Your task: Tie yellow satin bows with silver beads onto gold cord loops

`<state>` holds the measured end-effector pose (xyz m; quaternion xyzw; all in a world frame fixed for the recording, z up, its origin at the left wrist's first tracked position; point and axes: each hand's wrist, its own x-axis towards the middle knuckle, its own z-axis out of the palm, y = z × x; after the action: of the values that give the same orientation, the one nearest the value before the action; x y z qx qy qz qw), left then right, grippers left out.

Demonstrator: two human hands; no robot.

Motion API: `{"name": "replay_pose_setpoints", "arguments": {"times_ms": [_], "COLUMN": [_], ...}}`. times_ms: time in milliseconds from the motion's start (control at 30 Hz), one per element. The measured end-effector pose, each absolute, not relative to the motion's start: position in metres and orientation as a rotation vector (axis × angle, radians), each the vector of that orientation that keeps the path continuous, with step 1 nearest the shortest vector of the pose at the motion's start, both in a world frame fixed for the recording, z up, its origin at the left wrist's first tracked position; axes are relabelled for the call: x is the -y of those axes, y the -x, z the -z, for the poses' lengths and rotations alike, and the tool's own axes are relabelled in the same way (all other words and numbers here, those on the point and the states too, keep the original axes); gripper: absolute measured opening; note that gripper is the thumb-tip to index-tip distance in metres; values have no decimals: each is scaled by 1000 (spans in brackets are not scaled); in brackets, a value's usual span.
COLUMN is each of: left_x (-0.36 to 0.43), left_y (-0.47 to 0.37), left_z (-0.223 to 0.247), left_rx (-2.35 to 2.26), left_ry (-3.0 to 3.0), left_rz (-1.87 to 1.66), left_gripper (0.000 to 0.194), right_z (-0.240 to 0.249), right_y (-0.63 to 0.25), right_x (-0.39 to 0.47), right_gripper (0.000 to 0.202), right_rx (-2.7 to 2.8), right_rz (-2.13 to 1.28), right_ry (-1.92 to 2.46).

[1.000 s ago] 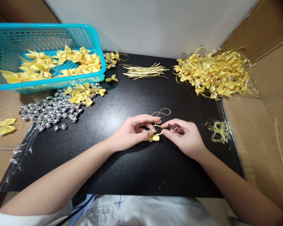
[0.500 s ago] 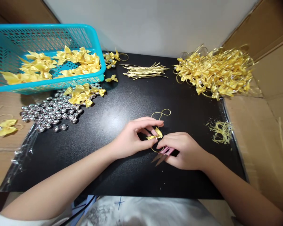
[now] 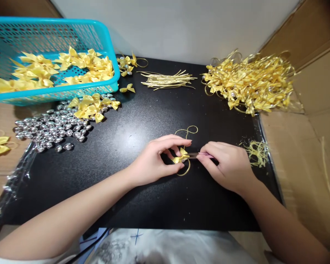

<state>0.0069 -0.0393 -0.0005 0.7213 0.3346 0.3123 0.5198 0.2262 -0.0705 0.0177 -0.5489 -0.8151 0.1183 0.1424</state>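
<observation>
Between thumb and fingers, my left hand (image 3: 156,157) pinches a small yellow ribbon bow (image 3: 182,154) just above the black tabletop (image 3: 143,205). A thin gold cord (image 3: 187,168) curves in a loop below the bow, and more cord twists out above it. My right hand (image 3: 227,161) is closed around small pink-handled scissors (image 3: 206,155). Their blades point left and reach the right side of the bow; whether they touch the cord there I cannot tell.
A turquoise basket (image 3: 114,55) of yellow bows stands back left. Silver heart-shaped beads (image 3: 55,128) and loose bows (image 3: 89,106) lie before it. Cut gold cords (image 3: 167,80) rest at the back. Finished-looking bows (image 3: 250,82) pile up back right, above cord trimmings (image 3: 257,153).
My right hand has turned the scissors from pointing down toward me to pointing left, blades now at the bow. My left hand keeps its pinch. The view has shifted slightly.
</observation>
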Motion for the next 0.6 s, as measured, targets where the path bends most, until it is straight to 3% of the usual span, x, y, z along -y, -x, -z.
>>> {"name": "replay_pose_setpoints", "arguments": {"times_ms": [600], "left_x": [39], "left_y": [-8], "left_z": [-1], "left_rx": [-808], "left_ry": [-1811], "left_rz": [-732], "left_gripper": [49], "right_z": [-13], "right_y": [-220], "right_x": [65], "right_gripper": [37], "right_rx": [2365], "right_rz": [-411], "right_ry": [1604]}}
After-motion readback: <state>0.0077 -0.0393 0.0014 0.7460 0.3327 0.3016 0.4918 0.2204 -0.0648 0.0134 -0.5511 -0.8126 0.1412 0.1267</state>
